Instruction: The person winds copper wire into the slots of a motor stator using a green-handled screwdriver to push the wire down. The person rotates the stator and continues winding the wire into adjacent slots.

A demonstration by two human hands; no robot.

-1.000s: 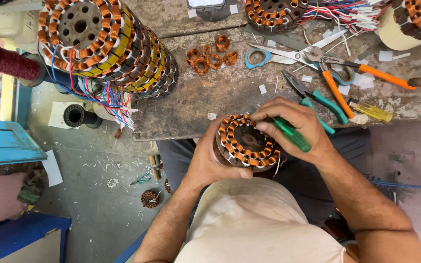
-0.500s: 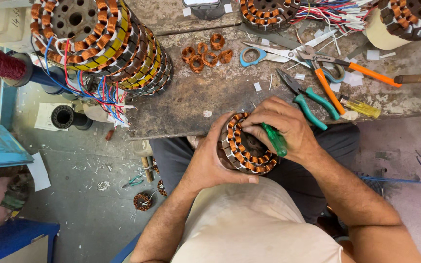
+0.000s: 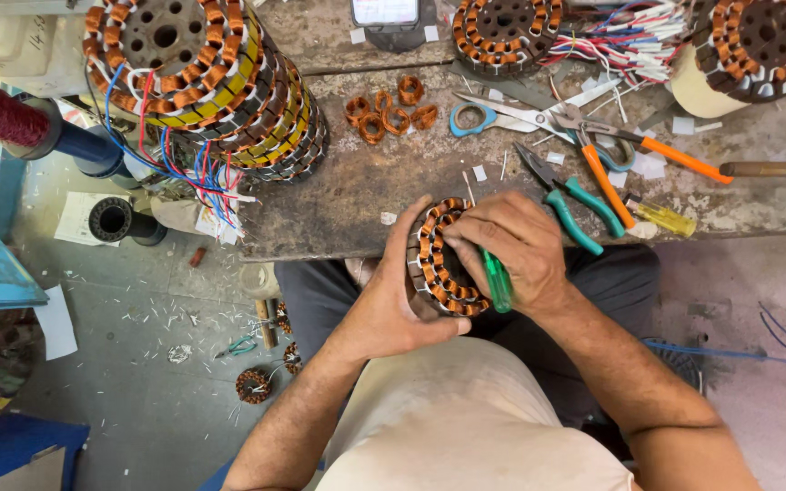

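A round motor stator [image 3: 436,261] wound with copper coils rests tilted against the near edge of the workbench [image 3: 357,195]. My left hand [image 3: 395,300] cups it from below and the left, thumb along its rim. My right hand [image 3: 513,250] lies over its right side and grips a tool with a green handle [image 3: 497,280], whose tip is hidden against the coils.
A stack of wound stators [image 3: 206,77] with coloured wires stands at the left. Loose copper coils [image 3: 388,107], scissors [image 3: 502,114], green-handled pliers [image 3: 570,200], orange-handled pliers [image 3: 629,150], a small yellow tool [image 3: 661,218] and more stators [image 3: 507,32] lie on the bench. Below lies a littered floor [image 3: 166,364].
The stator has been turned up more onto its edge between my hands, and my right hand with the green tool has shifted across its face. The view has drifted slightly.
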